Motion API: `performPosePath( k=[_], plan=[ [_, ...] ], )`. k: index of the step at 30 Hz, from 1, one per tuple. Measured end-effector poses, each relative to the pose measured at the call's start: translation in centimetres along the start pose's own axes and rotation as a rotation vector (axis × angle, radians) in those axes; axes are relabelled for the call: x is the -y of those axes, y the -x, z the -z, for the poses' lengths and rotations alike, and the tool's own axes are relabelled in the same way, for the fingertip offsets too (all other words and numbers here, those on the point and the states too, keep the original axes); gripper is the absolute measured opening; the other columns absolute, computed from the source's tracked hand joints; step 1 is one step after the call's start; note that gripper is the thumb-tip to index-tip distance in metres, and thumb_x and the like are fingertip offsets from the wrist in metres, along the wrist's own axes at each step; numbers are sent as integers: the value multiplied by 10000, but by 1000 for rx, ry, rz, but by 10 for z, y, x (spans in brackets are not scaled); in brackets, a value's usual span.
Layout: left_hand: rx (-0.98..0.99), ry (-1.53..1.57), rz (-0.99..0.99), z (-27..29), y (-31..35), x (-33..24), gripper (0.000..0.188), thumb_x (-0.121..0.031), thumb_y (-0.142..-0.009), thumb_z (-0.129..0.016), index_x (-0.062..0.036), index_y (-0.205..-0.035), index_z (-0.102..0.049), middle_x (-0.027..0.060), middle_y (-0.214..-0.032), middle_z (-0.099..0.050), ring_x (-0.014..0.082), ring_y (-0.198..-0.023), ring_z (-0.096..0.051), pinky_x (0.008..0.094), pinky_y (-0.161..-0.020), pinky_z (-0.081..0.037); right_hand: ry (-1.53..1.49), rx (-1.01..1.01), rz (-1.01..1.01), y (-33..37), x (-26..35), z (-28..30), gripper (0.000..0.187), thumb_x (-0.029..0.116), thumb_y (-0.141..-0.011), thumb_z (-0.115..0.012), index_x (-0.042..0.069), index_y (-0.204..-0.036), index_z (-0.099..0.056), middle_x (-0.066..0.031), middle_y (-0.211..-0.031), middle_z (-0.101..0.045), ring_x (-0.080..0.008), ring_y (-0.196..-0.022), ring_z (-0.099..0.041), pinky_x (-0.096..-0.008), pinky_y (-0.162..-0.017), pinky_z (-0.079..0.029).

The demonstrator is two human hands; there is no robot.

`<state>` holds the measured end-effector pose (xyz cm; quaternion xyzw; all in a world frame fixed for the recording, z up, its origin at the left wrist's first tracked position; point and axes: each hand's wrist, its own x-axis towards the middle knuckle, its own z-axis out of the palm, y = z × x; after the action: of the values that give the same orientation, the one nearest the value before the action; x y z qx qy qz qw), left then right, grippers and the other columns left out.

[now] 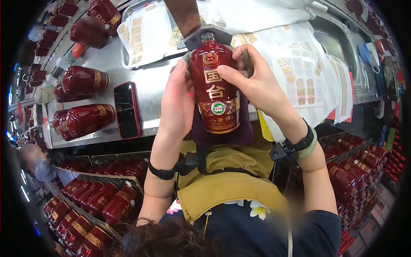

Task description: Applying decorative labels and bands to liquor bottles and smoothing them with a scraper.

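Note:
A dark red bottle [216, 92] with gold lettering, a round green-and-white emblem and a clear glass neck lies in front of me, neck away from me. Its lower end rests over a dark purple cushion or cloth [246, 135]. My left hand [176, 98] is closed along the bottle's left side, its fingertips partly hidden behind it. On the right side, my right hand [252, 77] grips the upper body, thumb pressed on the front near the lettering. Dark coverings show on some fingers. The bottle's neck sits at a metal bracket [199, 32].
A phone [127, 110] and several red bottles [87, 121] lie on the metal table [147, 88] to the left. Sheets of gold stickers [299, 73] cover the right side, before a sink [332, 36]. Crates of bottles [100, 197] stand below on both sides.

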<state>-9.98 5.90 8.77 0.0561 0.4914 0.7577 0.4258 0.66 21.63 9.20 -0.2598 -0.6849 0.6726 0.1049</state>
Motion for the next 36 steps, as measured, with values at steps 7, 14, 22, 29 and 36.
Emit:
performPosePath(
  k=[7, 14, 22, 29, 36],
  plan=[
    [-89, -710, -715, 5, 9, 15, 644, -315, -1077, -526, 60, -1569, -346, 196, -1537, -460, 332, -1378, -479, 452, -1119, -419, -443, 85, -95, 10, -4, 22, 356, 407, -1012, -716, 90, -1108, -585, 56, -918, -493, -19, -801, -448, -193, -648, -387],
    [153, -1397, -997, 18, 16, 14, 697, -529, -815, -791, -98, -1353, -689, 229, -1529, -443, 444, -1285, -502, 529, -1064, -458, -499, 68, -206, 10, -19, 15, 265, 367, -1098, -570, 102, -1089, -578, 39, -929, -506, -56, -768, -439, -217, -621, -388],
    [138, -1342, -973, 10, 20, 14, 675, -389, -765, -866, -123, -1360, -693, 267, -1536, -428, 464, -1303, -503, 537, -1067, -467, -515, 88, -194, 10, -7, 12, 270, 369, -1081, -606, 99, -1080, -588, 58, -904, -492, -52, -772, -444, -218, -635, -382],
    [184, -1045, -775, 42, 33, 27, 1313, -586, -685, -921, 67, -1607, -253, 298, -1645, -283, 433, -1533, -305, 495, -1242, -278, -37, 16, -10, -4, -4, 4, 464, 361, -876, -844, 34, -1072, -580, 29, -891, -517, -66, -806, -468, -234, -707, -431],
    [186, -981, -625, 44, 54, 50, 1492, -489, -542, -1024, 117, -1602, -169, 296, -1624, -329, 391, -1534, -323, 463, -1246, -278, 61, -9, -5, -10, -2, 3, 611, 337, -811, -895, -18, -1160, -541, -20, -904, -522, -107, -823, -516, -265, -731, -481]
  ],
)
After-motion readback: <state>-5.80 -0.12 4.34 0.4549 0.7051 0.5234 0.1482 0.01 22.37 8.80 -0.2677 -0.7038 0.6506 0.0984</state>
